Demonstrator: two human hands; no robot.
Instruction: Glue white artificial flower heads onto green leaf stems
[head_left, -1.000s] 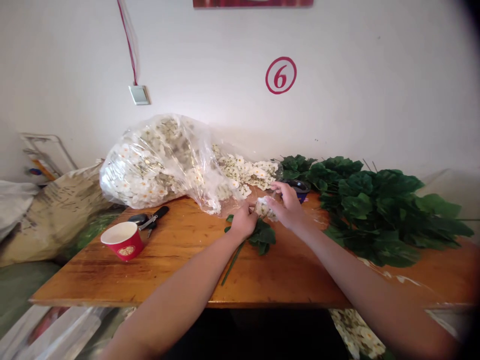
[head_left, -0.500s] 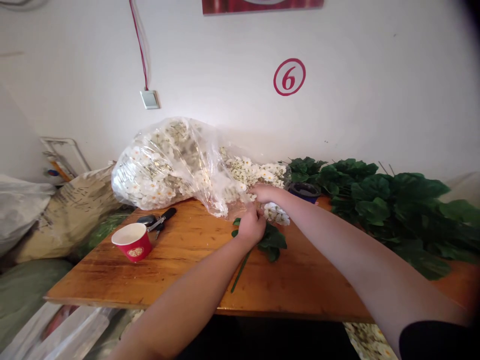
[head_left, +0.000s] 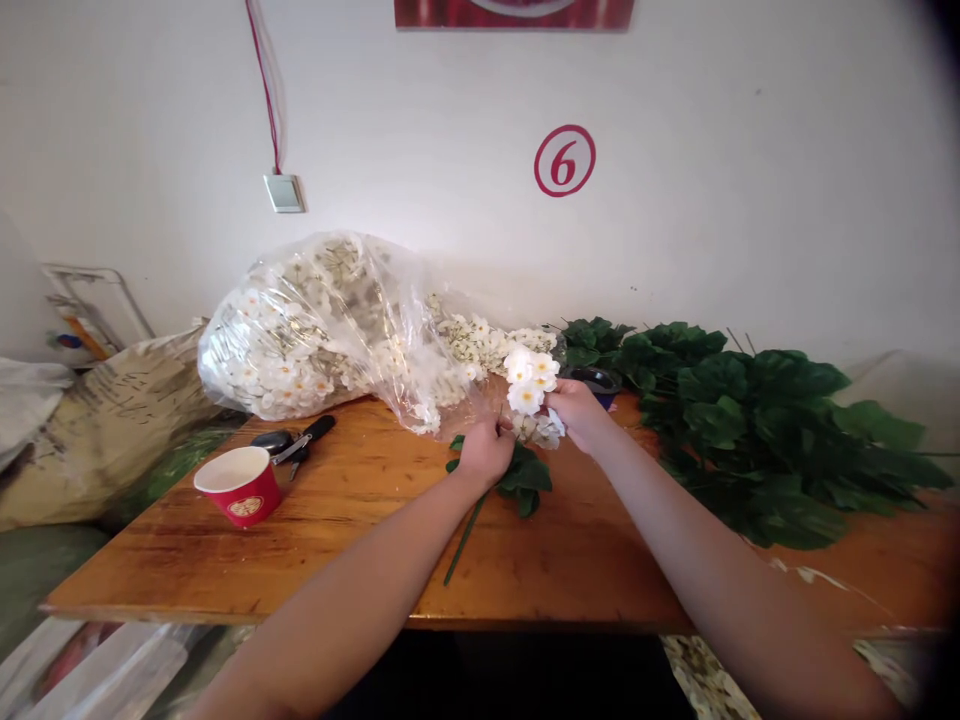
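Stem (head_left: 465,541) partly behind left hand (head_left: 486,452)

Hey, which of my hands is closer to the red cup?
Your left. The left hand is to the right of the red cup, holding a leafy green stem; the right hand is farther right, holding white flowers.

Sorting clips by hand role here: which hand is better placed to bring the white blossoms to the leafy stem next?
Probably the right hand: it holds the white blossoms, close to the left hand, which is occupied gripping the leafy stem.
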